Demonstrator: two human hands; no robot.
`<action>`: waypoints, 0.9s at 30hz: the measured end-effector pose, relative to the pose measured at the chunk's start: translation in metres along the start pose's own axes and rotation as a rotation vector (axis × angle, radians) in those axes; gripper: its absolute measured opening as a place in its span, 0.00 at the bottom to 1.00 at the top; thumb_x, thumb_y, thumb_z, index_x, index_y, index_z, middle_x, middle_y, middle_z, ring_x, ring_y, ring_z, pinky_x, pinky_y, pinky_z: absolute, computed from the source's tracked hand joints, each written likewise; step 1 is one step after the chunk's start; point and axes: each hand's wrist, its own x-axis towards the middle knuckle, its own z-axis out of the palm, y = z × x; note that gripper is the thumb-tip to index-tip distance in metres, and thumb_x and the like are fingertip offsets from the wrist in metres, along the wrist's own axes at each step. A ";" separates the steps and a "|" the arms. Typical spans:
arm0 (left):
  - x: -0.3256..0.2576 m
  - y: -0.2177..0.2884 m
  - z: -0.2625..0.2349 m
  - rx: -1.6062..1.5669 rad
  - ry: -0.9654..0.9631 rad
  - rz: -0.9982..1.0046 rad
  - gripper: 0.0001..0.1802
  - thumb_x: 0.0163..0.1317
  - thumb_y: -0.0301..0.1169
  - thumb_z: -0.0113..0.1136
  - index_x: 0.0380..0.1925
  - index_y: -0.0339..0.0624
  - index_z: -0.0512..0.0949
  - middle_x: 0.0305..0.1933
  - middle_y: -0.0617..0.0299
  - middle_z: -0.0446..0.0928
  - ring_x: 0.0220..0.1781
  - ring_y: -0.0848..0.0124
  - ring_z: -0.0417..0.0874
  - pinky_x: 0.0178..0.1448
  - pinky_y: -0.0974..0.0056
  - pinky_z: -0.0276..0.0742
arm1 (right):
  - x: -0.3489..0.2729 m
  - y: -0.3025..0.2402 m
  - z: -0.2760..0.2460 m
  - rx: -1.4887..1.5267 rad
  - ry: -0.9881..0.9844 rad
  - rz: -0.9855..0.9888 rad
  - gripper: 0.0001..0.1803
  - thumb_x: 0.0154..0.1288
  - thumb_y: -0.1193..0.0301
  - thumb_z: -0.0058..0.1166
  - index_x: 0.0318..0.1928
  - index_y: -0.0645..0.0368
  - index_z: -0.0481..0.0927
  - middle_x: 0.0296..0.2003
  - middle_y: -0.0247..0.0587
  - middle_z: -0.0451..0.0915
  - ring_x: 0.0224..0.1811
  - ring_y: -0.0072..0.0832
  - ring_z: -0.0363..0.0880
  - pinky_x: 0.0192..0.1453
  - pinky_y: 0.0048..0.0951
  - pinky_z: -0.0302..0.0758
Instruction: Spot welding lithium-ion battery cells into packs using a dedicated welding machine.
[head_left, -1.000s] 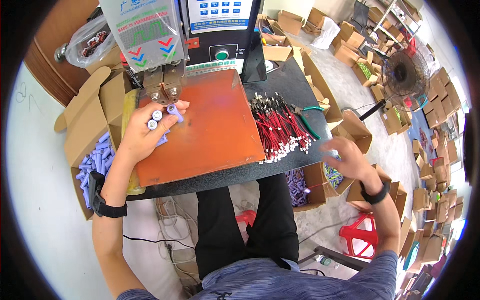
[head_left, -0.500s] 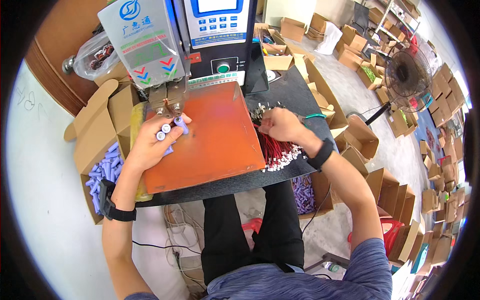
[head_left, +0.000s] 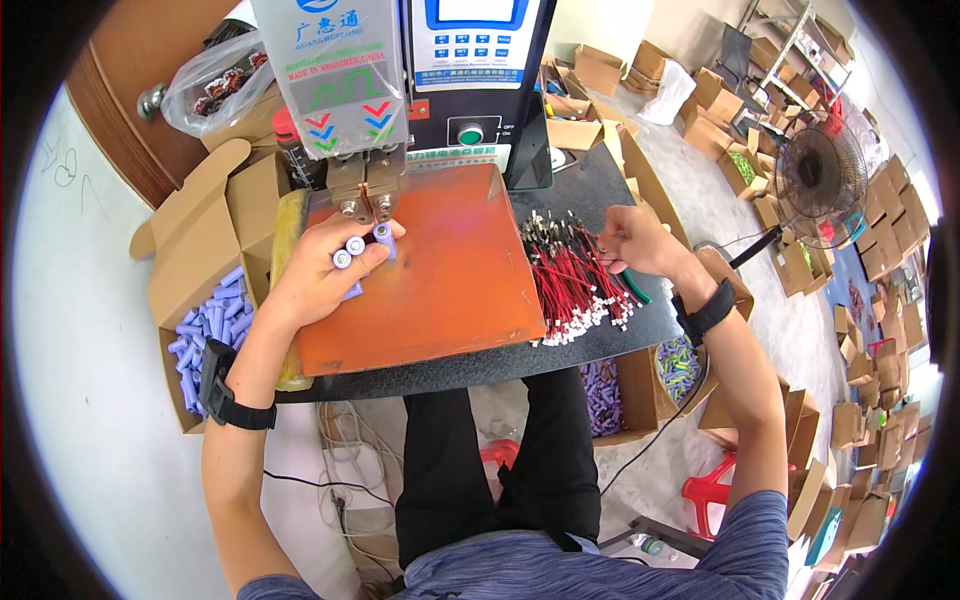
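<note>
My left hand is closed around several purple cylindrical battery cells, with metal ends facing up. One cell stands just beneath the two electrode tips of a spot welder; whether they touch I cannot tell. Below this hand lies an orange mat. Over the right edge of a pile of red and black wires with white connectors, my right hand has its fingers pinched together. What they hold, if anything, is too small to make out.
An open carton of purple cells stands left of the black tabletop. Under its right side are cartons of purple cells and green cells. A green-handled tool lies beside the wires. A fan stands further right.
My right hand has moved right, from the pile's mat side to its outer edge, uncovering the wires. My left hand still holds the cells under the electrodes. The view has shifted slightly.
</note>
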 end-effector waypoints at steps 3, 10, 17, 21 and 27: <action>-0.001 0.003 -0.005 0.024 -0.041 -0.015 0.11 0.62 0.26 0.57 0.43 0.33 0.78 0.43 0.60 0.79 0.42 0.73 0.77 0.49 0.67 0.71 | 0.001 -0.007 0.000 -0.292 -0.014 0.010 0.05 0.55 0.83 0.52 0.34 0.67 0.75 0.28 0.45 0.80 0.30 0.30 0.83 0.29 0.30 0.79; 0.002 0.001 -0.004 0.049 -0.054 0.026 0.13 0.62 0.27 0.59 0.46 0.37 0.79 0.41 0.58 0.81 0.42 0.69 0.79 0.49 0.65 0.72 | -0.015 -0.080 0.020 -0.447 0.363 -0.426 0.08 0.57 0.71 0.56 0.36 0.60 0.83 0.25 0.45 0.82 0.27 0.32 0.82 0.33 0.34 0.76; -0.001 -0.001 -0.004 0.020 -0.017 0.130 0.13 0.62 0.27 0.58 0.46 0.37 0.79 0.41 0.56 0.81 0.45 0.66 0.79 0.51 0.63 0.72 | 0.002 -0.140 0.108 -0.379 0.248 -0.608 0.11 0.62 0.60 0.54 0.35 0.52 0.85 0.28 0.46 0.82 0.31 0.44 0.81 0.34 0.38 0.76; 0.001 -0.006 -0.004 0.014 -0.013 0.168 0.13 0.62 0.28 0.58 0.47 0.37 0.79 0.43 0.54 0.80 0.46 0.63 0.79 0.53 0.61 0.72 | 0.024 -0.139 0.134 -0.226 0.154 -0.755 0.09 0.64 0.71 0.49 0.40 0.57 0.81 0.29 0.52 0.81 0.34 0.49 0.80 0.36 0.39 0.77; 0.000 -0.002 -0.004 0.008 -0.017 0.118 0.12 0.62 0.30 0.58 0.42 0.35 0.77 0.41 0.52 0.76 0.44 0.57 0.78 0.49 0.60 0.72 | 0.024 -0.128 0.143 0.157 0.095 -0.839 0.12 0.61 0.83 0.44 0.45 0.66 0.76 0.30 0.42 0.84 0.30 0.28 0.84 0.36 0.29 0.78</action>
